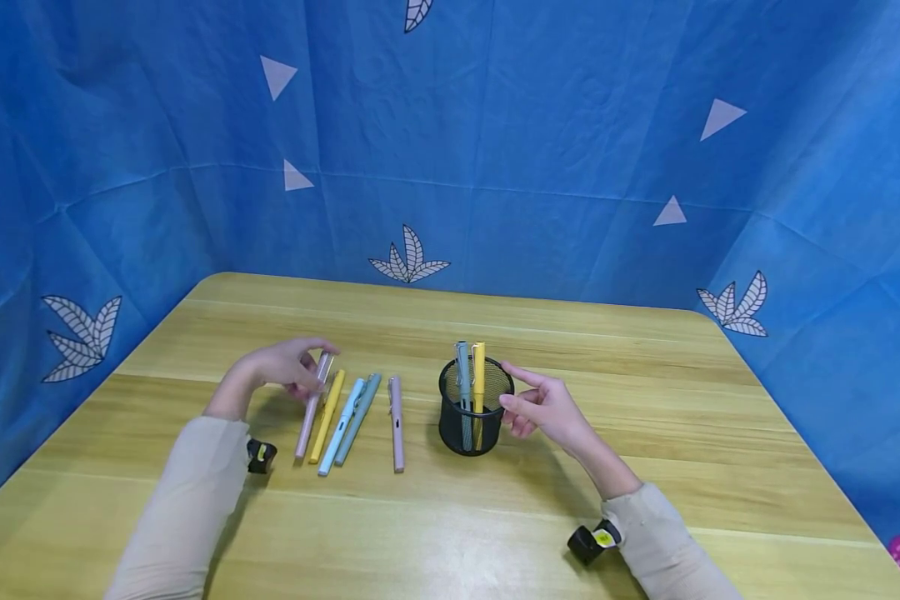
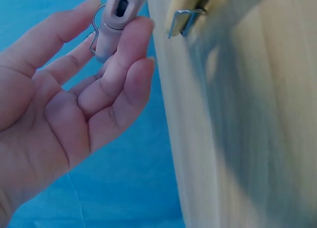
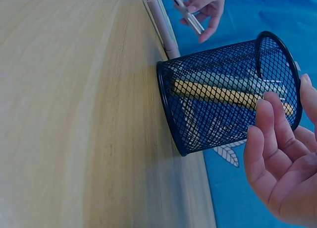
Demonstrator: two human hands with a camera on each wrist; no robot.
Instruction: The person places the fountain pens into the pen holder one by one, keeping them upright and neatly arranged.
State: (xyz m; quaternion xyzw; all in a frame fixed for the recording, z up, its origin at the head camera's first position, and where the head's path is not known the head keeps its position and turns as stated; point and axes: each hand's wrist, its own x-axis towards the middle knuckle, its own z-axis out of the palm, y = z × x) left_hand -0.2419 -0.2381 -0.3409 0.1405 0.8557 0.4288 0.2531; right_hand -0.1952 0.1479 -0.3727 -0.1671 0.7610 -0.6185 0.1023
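Observation:
My left hand [image 1: 288, 365] pinches a pale pink pen [image 1: 307, 427] near its clip end. In the left wrist view this pen [image 2: 126, 10] sits between the fingers, its metal clip beside a fingertip. Next to it on the table lie a yellow pen [image 1: 326, 417], a light blue pen [image 1: 341, 427] and a grey-blue pen [image 1: 358, 419]. A lilac pen [image 1: 397, 425] lies apart, nearer the holder. My right hand [image 1: 555, 410] holds the black mesh pen holder [image 1: 450, 427] at its right rim, thumb in front. Inside stand a grey-blue pen [image 1: 462, 364] and a yellow pen [image 1: 479, 367].
The wooden table [image 1: 450, 533] has rounded far corners. Blue patterned cloth [image 1: 540, 125] hangs behind it and along both sides. A small black camera sits on each wrist, the left one [image 1: 261, 456] close above the tabletop.

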